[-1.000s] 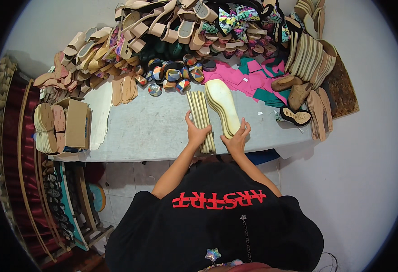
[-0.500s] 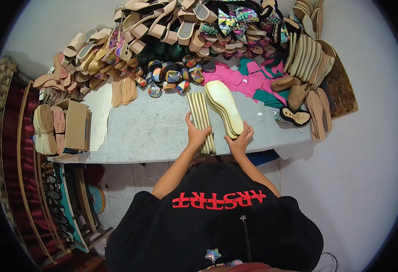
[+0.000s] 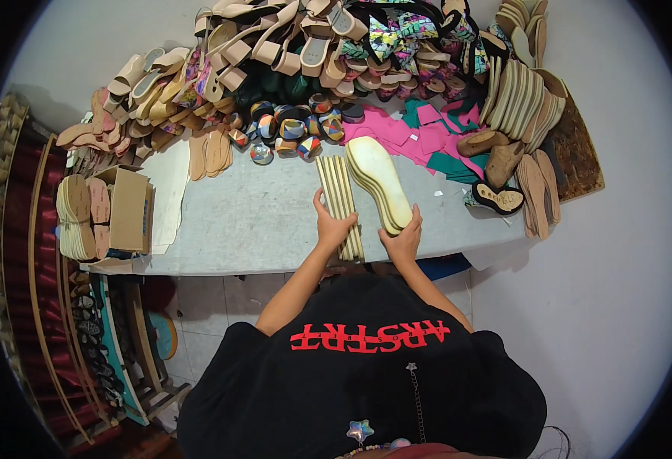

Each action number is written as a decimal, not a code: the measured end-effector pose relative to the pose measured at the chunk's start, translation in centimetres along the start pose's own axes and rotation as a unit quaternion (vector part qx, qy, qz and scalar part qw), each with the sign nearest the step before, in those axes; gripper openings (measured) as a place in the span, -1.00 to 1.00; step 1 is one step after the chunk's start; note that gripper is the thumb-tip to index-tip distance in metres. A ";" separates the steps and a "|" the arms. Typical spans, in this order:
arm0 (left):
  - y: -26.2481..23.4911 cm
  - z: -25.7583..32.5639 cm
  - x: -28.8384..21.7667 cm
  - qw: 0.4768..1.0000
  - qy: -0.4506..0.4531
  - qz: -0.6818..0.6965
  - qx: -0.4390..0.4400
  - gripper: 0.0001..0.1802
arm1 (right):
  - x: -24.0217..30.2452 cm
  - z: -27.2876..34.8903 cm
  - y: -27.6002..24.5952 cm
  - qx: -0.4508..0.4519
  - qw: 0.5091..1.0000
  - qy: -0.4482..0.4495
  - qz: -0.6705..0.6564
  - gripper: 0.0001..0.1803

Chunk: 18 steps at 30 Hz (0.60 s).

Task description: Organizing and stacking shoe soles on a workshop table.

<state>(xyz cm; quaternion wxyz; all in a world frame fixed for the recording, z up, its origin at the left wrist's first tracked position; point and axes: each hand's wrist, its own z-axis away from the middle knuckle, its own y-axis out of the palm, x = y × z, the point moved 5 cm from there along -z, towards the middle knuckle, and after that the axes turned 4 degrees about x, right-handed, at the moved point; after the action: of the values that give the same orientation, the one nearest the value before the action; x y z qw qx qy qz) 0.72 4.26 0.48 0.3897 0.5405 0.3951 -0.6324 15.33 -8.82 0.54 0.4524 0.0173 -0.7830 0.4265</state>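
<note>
At the table's near edge, my left hand is wrapped round a stack of cream shoe soles standing on edge, thumb on one side and fingers on the other. Just right of it, a second stack of cream soles lies flat, several layers showing along its left side. My right hand grips this flat stack by its near end, fingers along the right side and thumb at the left. The two stacks sit side by side with a narrow gap at the near end.
Heeled sandals are heaped along the back of the grey table. Patterned heels and pink fabric pieces lie before them. A cardboard box stands left; wooden shoe lasts and tan insoles lie right.
My right fingers have drawn in slightly against the side of the flat stack. The left hand and its stack look unmoved.
</note>
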 end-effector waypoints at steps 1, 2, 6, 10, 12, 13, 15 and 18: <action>0.0 0.0 0.2 1.000 0.001 0.005 0.001 -0.04 | 0.6 -0.2 -0.3 0.001 1.000 -0.002 0.026 0.06; -0.1 0.0 0.4 1.000 0.000 0.005 -0.001 -0.04 | 1.0 -0.3 -0.3 0.002 1.000 -0.002 0.026 0.06; 0.2 0.0 -0.4 0.999 -0.030 -0.026 0.013 -0.03 | 1.4 -1.1 -0.4 0.033 0.998 0.007 0.061 0.03; 0.3 0.2 -0.9 0.998 -0.050 -0.023 0.025 -0.02 | 1.3 -0.9 0.0 0.072 0.995 0.022 0.071 -0.01; 0.4 0.2 -0.7 0.999 -0.044 -0.022 0.022 -0.02 | 1.6 -1.1 -0.1 0.066 0.994 0.014 0.087 -0.02; 0.4 0.1 -0.7 0.999 -0.038 -0.021 0.020 -0.02 | 1.9 -1.2 -0.2 0.059 0.993 0.005 0.103 -0.03; 0.3 0.1 -0.5 0.999 -0.044 -0.021 0.020 -0.02 | 2.8 -1.8 -0.6 0.062 0.990 0.004 0.125 -0.04; 0.3 0.0 -0.2 0.999 -0.033 -0.019 0.011 -0.03 | 3.1 -2.9 -0.4 0.072 0.984 0.004 0.161 -0.05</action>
<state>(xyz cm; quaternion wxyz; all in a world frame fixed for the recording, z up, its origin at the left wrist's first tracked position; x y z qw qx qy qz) 1.05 4.10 0.67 0.3845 0.5161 0.3856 -0.6611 15.68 -5.98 3.74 0.3785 -0.0784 -0.7410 0.5491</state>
